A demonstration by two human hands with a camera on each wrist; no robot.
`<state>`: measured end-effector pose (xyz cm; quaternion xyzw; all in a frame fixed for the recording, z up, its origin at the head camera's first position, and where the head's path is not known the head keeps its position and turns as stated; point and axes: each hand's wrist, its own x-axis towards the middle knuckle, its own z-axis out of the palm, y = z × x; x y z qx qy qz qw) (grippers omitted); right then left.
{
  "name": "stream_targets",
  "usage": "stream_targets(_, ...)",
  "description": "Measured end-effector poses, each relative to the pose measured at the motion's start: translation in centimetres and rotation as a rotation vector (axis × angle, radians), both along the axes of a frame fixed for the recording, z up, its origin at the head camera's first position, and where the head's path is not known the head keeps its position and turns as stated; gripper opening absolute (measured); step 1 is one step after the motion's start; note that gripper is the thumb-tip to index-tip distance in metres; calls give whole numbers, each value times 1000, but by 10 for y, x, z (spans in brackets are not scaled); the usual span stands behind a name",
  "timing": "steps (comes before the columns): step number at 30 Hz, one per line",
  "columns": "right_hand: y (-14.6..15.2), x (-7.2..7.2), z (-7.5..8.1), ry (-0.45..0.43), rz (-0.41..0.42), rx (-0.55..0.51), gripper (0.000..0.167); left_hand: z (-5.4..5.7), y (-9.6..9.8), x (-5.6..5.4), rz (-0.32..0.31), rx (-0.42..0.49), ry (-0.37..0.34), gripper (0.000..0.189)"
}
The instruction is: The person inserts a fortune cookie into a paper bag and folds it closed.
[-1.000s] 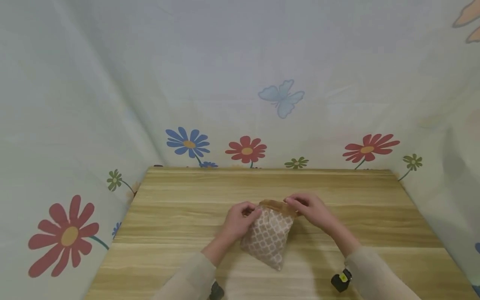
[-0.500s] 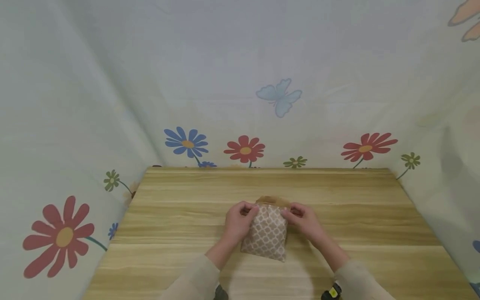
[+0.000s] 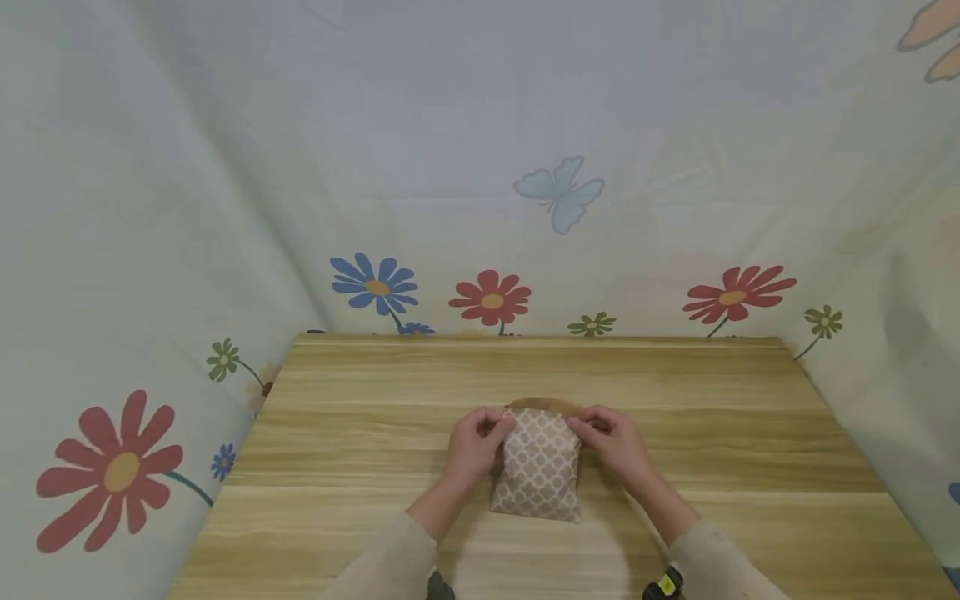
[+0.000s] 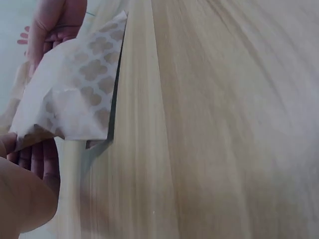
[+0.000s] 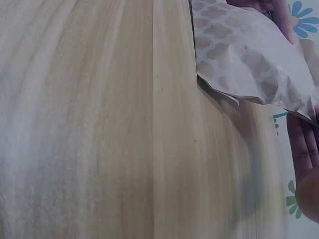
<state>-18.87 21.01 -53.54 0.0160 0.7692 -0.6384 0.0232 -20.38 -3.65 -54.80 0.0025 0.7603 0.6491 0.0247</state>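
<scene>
A paper bag (image 3: 538, 467) with a white and tan lattice pattern stands between my hands, its bottom edge at the tabletop. Its brown upper part (image 3: 547, 405) shows beyond the patterned face. My left hand (image 3: 476, 446) pinches the bag's upper left corner between thumb and fingers. On the opposite side, my right hand (image 3: 613, 440) pinches the upper right corner the same way. In the left wrist view the bag (image 4: 92, 74) looks bulged and creased, with its lower edge near the wood. What is inside the bag is hidden.
The wood-grain table (image 3: 360, 400) spreads around both hands. Behind it hangs a pale cloth (image 3: 450, 125) printed with flowers and a butterfly, and the same cloth covers both sides. Dark wrist devices (image 3: 663, 585) sit below the sleeves.
My right hand has moved left from the brown top edge to the bag's upper right corner. The bag has turned from tilted to nearly straight. The left hand has stayed at its corner.
</scene>
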Motion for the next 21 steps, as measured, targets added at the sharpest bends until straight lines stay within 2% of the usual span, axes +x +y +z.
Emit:
stream_targets(4, 2, -1, 0, 12, 17, 22, 22, 1, -5, -5, -72, -2, -34, 26)
stream_targets(9, 3, 0, 0, 20, 33, 22, 21, 4, -10, -13, -153, -25, -25, 27)
stream_targets(15, 6, 0, -2, 25, 29, -2, 20, 5, -13, -18, -141, -63, -22, 25)
stream_targets(21, 10, 0, -2, 16, 29, 2, 23, 5, -13, -17, -144, -46, -22, 23)
